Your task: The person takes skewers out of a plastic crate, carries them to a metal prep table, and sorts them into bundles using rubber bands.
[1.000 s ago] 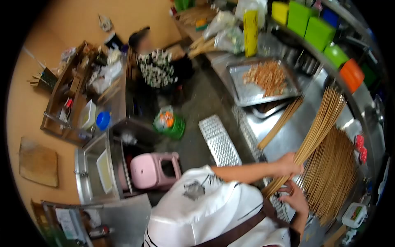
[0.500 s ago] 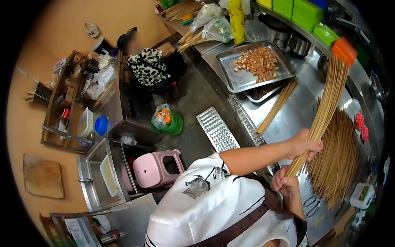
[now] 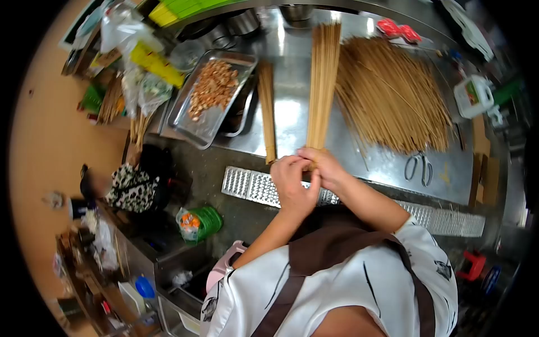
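A long bundle of thin wooden sticks point(image 3: 323, 84) lies over the steel counter, its lower end toward me. My right hand point(image 3: 327, 168) is closed round that lower end. Beside it, my left hand point(image 3: 295, 182) has bent fingers and thumb pressed at the same end, partly hiding it. A smaller stick bundle point(image 3: 266, 112) lies to the left. On the right spreads a large loose pile of sticks point(image 3: 393, 95), with scissors point(image 3: 419, 168) just below it.
A metal tray point(image 3: 210, 126) of chopped orange-brown pieces point(image 3: 213, 87) sits on the steel counter point(image 3: 289, 67). Red packets point(image 3: 398, 29) and a white container point(image 3: 473, 96) are at the right. A seated person point(image 3: 135, 188) is at the left, near a green basket point(image 3: 205, 223).
The view has turned toward the counter, so the bundle now points straight away from me. My left hand has gone from higher up the bundle to its lower end, beside my right hand.
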`<state>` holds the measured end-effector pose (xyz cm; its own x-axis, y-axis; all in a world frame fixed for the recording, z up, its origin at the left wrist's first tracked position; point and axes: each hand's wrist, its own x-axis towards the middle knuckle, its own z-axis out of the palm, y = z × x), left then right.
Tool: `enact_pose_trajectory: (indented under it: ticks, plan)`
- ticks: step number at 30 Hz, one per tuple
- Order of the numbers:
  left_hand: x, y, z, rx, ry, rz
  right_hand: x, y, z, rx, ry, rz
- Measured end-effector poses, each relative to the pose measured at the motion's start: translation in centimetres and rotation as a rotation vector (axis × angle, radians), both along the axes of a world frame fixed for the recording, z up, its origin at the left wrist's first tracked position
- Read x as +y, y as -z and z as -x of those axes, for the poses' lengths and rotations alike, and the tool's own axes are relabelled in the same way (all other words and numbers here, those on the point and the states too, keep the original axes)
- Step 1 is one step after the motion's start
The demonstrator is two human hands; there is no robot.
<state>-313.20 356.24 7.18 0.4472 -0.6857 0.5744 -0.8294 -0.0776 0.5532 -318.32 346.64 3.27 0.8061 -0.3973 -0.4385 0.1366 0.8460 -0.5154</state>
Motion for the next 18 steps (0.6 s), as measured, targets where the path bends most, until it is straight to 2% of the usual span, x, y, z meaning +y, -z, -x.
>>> enact_pose_trajectory:
  ticks: [1, 3, 7, 11, 13, 14, 15, 16, 18]
  plan:
    - [0.1, 0.4, 0.1, 0.087, -0.039, 0.008, 0.2, -0.2, -0.5, -0.036, 0.001, 0.039]
    - [0.4, 0.5, -0.2, 0.039, -0.031, 0.019, 0.2, -1.4, -1.1, -0.004, 0.047, 0.025]
    - [0.1, 0.5, -0.3, 0.221, -0.017, 0.037, 0.6, -2.1, -1.4, 0.009, 0.137, -0.016]
    - [-0.1, 1.1, 0.1, 0.357, 0.004, 0.060, 0.3, -1.3, -1.2, -0.056, 0.126, -0.038]
    - [-0.2, 1.2, 0.2, 0.389, 0.023, 0.036, 0.4, -1.5, -1.2, 0.026, 0.156, -0.023]
    - [-0.1, 1.4, 0.2, 0.438, 0.070, 0.048, 0.4, -1.8, -0.5, 0.036, 0.168, -0.019]
    - [0.2, 1.0, 0.4, 0.521, 0.125, -0.042, 0.3, -2.7, -0.1, 0.044, 0.167, -0.016]
    - [0.6, 0.6, 0.6, 0.464, 0.221, -0.079, 0.0, -1.9, -0.2, -0.040, 0.186, 0.005]
    - [1.2, -0.1, 0.9, 0.386, 0.329, -0.085, -0.2, -1.8, 0.3, -0.033, 0.191, 0.008]
